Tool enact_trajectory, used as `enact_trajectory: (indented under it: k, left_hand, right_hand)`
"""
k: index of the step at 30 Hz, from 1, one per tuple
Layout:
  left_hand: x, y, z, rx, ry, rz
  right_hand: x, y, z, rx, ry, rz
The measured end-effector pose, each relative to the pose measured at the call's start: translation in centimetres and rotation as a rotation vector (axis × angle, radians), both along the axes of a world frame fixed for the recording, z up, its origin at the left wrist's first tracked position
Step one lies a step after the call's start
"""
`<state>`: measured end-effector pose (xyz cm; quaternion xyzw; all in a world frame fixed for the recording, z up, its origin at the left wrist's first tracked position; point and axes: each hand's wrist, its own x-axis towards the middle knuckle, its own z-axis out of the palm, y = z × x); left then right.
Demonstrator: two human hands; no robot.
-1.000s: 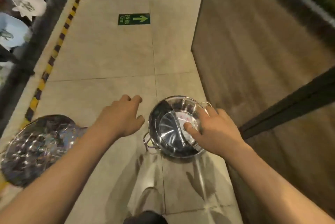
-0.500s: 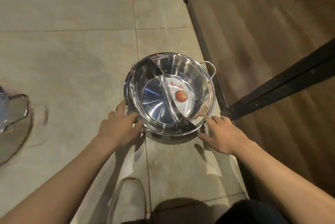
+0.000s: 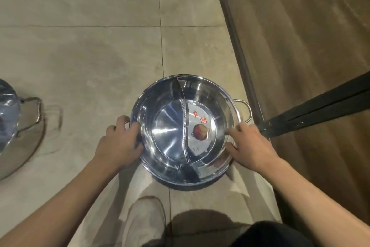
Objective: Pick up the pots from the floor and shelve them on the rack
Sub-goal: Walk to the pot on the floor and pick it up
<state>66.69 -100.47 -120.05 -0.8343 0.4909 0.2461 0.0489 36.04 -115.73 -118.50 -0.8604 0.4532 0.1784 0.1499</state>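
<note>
We saw a shiny steel pot (image 3: pixel 186 129), split inside by a curved divider (image 3: pixel 183 118), sitting on the tiled floor (image 3: pixel 90 46) just beside the base of a brown wooden wall (image 3: pixel 310 46). A label with red characters and a round red picture lay in the compartment of the pot nearer the wall. The left hand (image 3: pixel 120 144) gripped the pot's rim on the side away from the wall, fingers curled over the edge by that side's handle. The right hand (image 3: pixel 248 144) clasped the rim on the wall side, its fingers (image 3: pixel 232 131) reaching over into the pot; the loop handle (image 3: pixel 245 109) there stood free, just past that hand. A second steel pot (image 3: pixel 12 126) stood well apart, on the far side from the wall. A pale shoe (image 3: pixel 144 222) rested on the floor near the pot.
</note>
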Motion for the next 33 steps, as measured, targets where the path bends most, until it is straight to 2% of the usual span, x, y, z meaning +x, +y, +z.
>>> enact_trajectory:
  k: [2,5,7,11,16,20,23,33]
  left_hand:
    - [-0.2,-0.6,-0.8,-0.034,0.052,0.096]
    - [-0.7,-1.0,-2.3,-0.068,0.056,0.155]
    - [-0.7,-0.9,-2.8,-0.100,0.045,0.173]
    - [-1.0,-0.6,-1.7,-0.154,0.051,0.197]
    - [-1.0,0.5,2.9,-0.172,0.069,0.289]
    - [-1.4,2.3,10.3,-0.192,0.105,0.264]
    - [-1.7,3.6,18.2,-0.176,0.095,0.264]
    - [-1.6,7.0,52.8,-0.221,-0.054,0.333]
  right_hand:
    - [0.5,-1.4,-0.9,-0.055,-0.036,-0.224]
    - [1.0,-2.6,-2.9,0.107,-0.241,-0.465]
    - [1.3,-2.6,-3.8,0.100,-0.343,-0.525]
    - [2.4,-2.0,-3.5,0.147,-0.369,-0.688]
    - [2.0,0.6,0.7,0.169,-0.437,-0.737]
    - [1.8,3.1,8.2,0.127,-0.505,-0.701]
    - [2.1,4.3,16.1,0.160,-0.496,-0.669]
    - [2.6,8.3,50.3,0.120,-0.371,-0.590]
